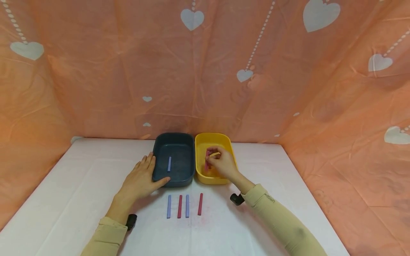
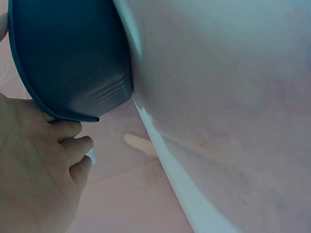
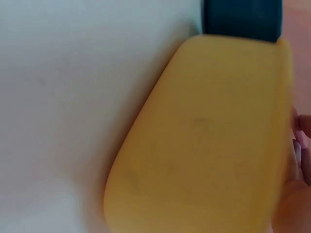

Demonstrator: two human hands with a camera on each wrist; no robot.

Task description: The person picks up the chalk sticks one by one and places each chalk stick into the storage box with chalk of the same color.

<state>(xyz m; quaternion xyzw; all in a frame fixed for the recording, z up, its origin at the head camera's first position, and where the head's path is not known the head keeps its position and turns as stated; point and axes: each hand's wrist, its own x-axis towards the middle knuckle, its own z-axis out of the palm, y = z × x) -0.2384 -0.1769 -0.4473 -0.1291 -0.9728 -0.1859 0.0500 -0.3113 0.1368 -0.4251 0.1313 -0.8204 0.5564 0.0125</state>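
Observation:
My left hand (image 1: 141,177) rests against the left side of a dark blue tray (image 1: 163,183), its thumb over the near rim. In the left wrist view, the fingers of my left hand (image 2: 39,165) touch the outside of that tray (image 2: 73,63). Over the yellow tray (image 1: 213,180), my right hand (image 1: 222,163) pinches a pink chalk stick (image 1: 206,165), held nearly upright. The right wrist view mostly shows the yellow tray's outer wall (image 3: 194,136), with part of my right hand (image 3: 296,194) at the edge. One lavender chalk stick (image 1: 169,164) lies inside the dark blue tray.
In front of the trays lie a lavender chalk (image 1: 168,206), a red chalk (image 1: 179,206), another lavender chalk (image 1: 187,206) and another red chalk (image 1: 200,204). Both trays stand side by side on a white tabletop (image 1: 86,177). An orange cloth with hearts (image 1: 128,71) surrounds the back and sides.

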